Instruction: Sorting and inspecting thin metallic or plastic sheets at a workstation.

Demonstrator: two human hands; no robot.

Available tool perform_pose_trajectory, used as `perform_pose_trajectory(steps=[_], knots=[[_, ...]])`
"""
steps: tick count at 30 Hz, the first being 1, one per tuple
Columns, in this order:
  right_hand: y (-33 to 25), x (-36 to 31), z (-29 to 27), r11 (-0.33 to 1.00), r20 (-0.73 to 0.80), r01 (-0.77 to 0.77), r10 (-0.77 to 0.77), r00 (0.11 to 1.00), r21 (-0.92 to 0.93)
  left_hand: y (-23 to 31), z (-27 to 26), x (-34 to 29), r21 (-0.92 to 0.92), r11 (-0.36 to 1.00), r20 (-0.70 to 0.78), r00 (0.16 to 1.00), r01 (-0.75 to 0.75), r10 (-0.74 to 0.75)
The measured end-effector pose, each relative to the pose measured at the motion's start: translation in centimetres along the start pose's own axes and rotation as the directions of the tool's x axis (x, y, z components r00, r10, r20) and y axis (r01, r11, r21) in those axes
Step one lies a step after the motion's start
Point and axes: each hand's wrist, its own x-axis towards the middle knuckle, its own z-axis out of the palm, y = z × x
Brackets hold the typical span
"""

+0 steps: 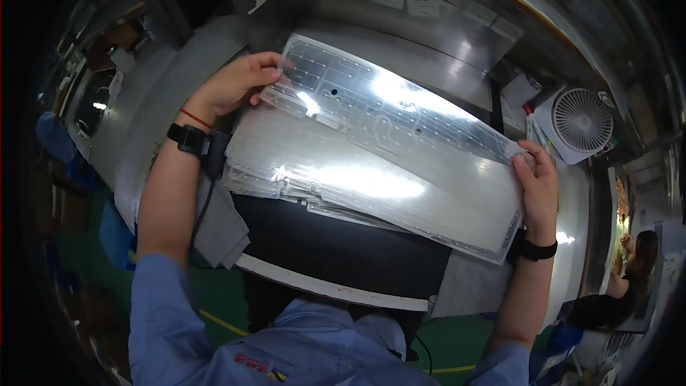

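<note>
Clear circuit film [400,104], two-handed
I see the left hand [239,86] pinching its left end; the right hand [539,189] pinching its right; stacked sheets [336,164] beneath.

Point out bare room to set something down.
Free: the black mat between sheet stack and white front edge; mostly, the grey surface left of the left hand. Crowded: beneath the held sheet and around the white fan.

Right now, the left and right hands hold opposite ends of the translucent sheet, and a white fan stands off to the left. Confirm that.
Not quite: the white fan stands off to the right, as the head view shows. The rest is right.
</note>
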Motion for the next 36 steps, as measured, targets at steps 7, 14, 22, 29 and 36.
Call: perform_pose_trajectory(steps=[7, 14, 22, 29, 36], knots=[[0.2, -0.3, -0.6, 0.993, 0.184, -0.102, 0.091, 0.979, 0.052, -0.8, -0.8, 0.4, -0.168, 0.985, -0.216, 0.976, -0.021, -0.016], [0.5, -0.1, -0.5, 0.992, 0.138, -0.126, 0.124, 0.983, 0.009, -0.4, -0.5, 0.2, -0.159, 0.987, -0.227, 0.974, -0.035, -0.002], [0.8, 0.2, -0.6, 0.99, 0.118, -0.13, 0.123, 0.985, 0.053, -0.7, -1.0, 0.2, -0.158, 0.987, -0.188, 0.982, -0.035, 0.005], [1.5, 0.4, -1.2, 0.998, 0.184, -0.065, 0.06, 0.981, 0.02, 2.4, -1.2, -1.7, 0.145, 0.989, -0.303, 0.952, -0.002, 0.047], [1.9, 0.5, -1.3, 0.998, 0.185, -0.065, 0.061, 0.981, 0.012, 8.4, 7.2, -1.5, 0.781, 0.602, 0.022, 0.97, -0.168, 0.243]])
